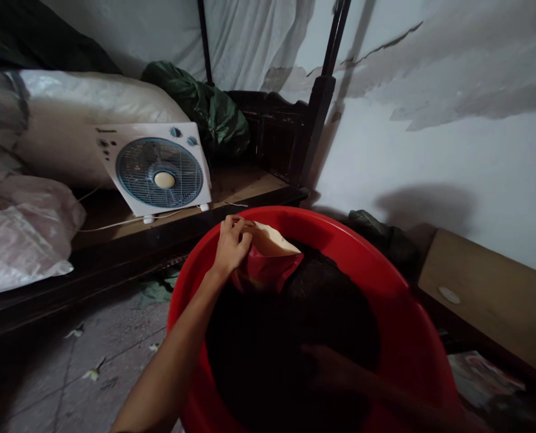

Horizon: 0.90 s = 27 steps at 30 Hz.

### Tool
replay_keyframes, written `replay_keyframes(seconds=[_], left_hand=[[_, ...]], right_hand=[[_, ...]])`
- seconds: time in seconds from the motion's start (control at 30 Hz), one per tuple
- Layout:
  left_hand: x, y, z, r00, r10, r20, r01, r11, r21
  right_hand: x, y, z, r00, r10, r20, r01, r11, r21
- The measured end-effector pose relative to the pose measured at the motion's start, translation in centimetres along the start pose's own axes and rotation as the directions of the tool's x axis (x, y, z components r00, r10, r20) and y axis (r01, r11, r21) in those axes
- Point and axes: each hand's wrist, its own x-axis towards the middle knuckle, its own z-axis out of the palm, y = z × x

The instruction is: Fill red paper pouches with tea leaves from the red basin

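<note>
Left hand [232, 243] pinched shut on the top edge of a red and cream bag [268, 261], at roughly 12 o'clock inside the red basin [403, 337], mouth of the bag tipped toward 3 o'clock over dark loose material [268, 355] filling the basin. Right hand [326, 367] low in shadow at about 5 o'clock, resting in or on the dark fill; open or closed, cannot tell. Best kept: firm grip on the bag's rim, mouth angled down and well inside the basin wall, slow tilt so nothing spills over the near rim onto the floor [83, 361]. Worth steadying the bag's lower corner with the free hand. White box fan [160, 171] on the wooden bed platform [245, 180] at 10 o'clock, well apart; wooden board [488, 294] at 3 o'clock.
</note>
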Motion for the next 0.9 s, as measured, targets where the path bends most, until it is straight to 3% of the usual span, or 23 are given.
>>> replay_keyframes(seconds=[0.07, 0.1, 0.17, 0.3, 0.33, 0.4, 0.5, 0.63, 0.73, 0.8, 0.83, 0.9], left_hand=[[0.0, 0.0, 0.0, 1.000, 0.012, 0.005, -0.012, 1.000, -0.018], [-0.1, 0.1, 0.0, 0.999, 0.030, 0.013, -0.030, 0.999, -0.037], [-0.3, 0.3, 0.1, 0.995, 0.088, 0.040, -0.085, 0.993, -0.082], [-0.8, 1.2, 0.5, 0.978, 0.183, 0.103, -0.169, 0.977, -0.130], [-0.9, 1.4, 0.6, 0.975, 0.194, 0.111, -0.179, 0.975, -0.134], [-1.1, 1.7, 0.8, 0.972, 0.206, 0.111, -0.190, 0.972, -0.136], [-1.2, 2.0, 0.9, 0.975, 0.203, 0.090, -0.191, 0.974, -0.124], [-1.3, 2.4, 1.1, 0.977, 0.194, 0.084, -0.184, 0.977, -0.111], [-1.3, 2.4, 1.1, 0.990, 0.127, 0.061, -0.121, 0.989, -0.088], [-1.2, 2.2, 1.0, 0.995, 0.090, 0.050, -0.086, 0.993, -0.085], [-1.2, 2.0, 1.0, 0.996, 0.082, 0.046, -0.078, 0.993, -0.086], [-1.0, 1.7, 0.9, 0.997, 0.076, 0.030, -0.074, 0.993, -0.087]], right_hand=[[0.4, -1.9, -2.7, 0.981, 0.001, -0.192, 0.049, 0.965, 0.257], [0.5, -3.2, -4.5, 0.949, 0.060, -0.311, 0.059, 0.931, 0.360], [0.7, -6.3, -8.4, 0.830, 0.194, -0.523, 0.129, 0.846, 0.518], [1.3, -13.2, -14.4, 0.627, 0.198, -0.753, 0.575, 0.534, 0.619], [1.7, -14.7, -15.1, 0.596, 0.200, -0.777, 0.651, 0.446, 0.614], [3.0, -17.3, -15.6, 0.581, 0.177, -0.794, 0.739, 0.295, 0.606], [5.4, -19.3, -15.0, 0.561, 0.076, -0.825, 0.797, 0.220, 0.562], [7.5, -18.9, -15.2, 0.516, -0.055, -0.855, 0.804, 0.376, 0.461], [7.7, -15.6, -16.8, 0.470, -0.130, -0.873, 0.722, 0.626, 0.296], [7.5, -11.9, -17.6, 0.452, -0.173, -0.875, 0.553, 0.824, 0.123], [7.3, -9.7, -17.7, 0.506, -0.177, -0.844, 0.401, 0.915, 0.048], [6.8, -4.9, -17.2, 0.712, -0.074, -0.698, 0.023, 0.996, -0.082]])
